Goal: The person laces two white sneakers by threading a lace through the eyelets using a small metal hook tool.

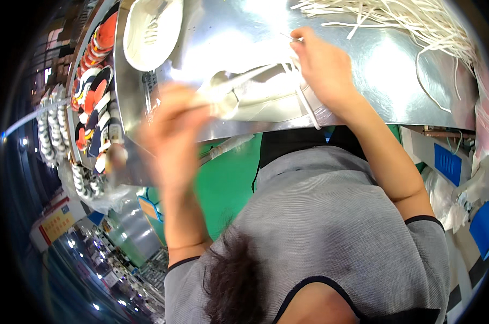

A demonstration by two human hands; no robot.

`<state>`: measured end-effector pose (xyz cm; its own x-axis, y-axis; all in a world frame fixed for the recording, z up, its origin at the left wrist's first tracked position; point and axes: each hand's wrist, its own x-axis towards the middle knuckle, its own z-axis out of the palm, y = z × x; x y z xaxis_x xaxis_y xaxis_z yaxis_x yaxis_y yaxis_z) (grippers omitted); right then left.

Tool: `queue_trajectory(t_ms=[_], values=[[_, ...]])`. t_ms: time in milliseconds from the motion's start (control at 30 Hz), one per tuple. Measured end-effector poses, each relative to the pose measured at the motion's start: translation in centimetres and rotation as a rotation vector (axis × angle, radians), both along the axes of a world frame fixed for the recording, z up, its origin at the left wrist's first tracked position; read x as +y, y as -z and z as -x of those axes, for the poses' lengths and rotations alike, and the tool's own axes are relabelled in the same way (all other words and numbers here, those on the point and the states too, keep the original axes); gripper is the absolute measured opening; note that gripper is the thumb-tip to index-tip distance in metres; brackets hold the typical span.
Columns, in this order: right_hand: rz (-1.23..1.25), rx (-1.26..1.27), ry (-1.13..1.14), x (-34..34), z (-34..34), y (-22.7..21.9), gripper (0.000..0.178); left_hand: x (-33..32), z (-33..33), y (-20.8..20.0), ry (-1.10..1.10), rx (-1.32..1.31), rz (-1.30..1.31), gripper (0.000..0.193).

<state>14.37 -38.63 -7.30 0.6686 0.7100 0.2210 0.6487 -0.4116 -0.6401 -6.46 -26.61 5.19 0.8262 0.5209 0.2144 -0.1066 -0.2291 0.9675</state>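
Note:
A white shoe point(266, 108) lies on its side at the near edge of the metal table, partly washed out by glare. One white shoelace point(250, 77) runs in a straight line from the shoe toward my left hand point(177, 124). That hand is smeared by motion, but the lace reaches its fingers and looks gripped there. Over the shoe's right end, the fingertips of my right hand point(325, 67) are pinched around something thin, too small to name. Below them a loose lace end point(307, 102) hangs past the table edge.
Another white shoe point(153, 35), laced, stands at the far left of the table point(385, 75). A pile of white laces point(395, 19) spreads across the far right. Left of the table, a rack holds orange, white and navy shoe parts point(96, 92). Blue bins point(448, 163) stand at lower right.

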Motion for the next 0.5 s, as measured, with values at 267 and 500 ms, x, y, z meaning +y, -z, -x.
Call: queue_trajectory(t_ms=[267,500], values=[[-0.355,0.53,-0.117,-5.4,2.6,-3.4,0.017,-3.5,-4.3,8.5,-0.151,0.371,-0.712,0.023],[-0.202,0.622,-0.206,-6.5,4.4,-1.9,0.011,-2.9,-4.9,8.7,-0.191,0.455,-0.657,0.034]])
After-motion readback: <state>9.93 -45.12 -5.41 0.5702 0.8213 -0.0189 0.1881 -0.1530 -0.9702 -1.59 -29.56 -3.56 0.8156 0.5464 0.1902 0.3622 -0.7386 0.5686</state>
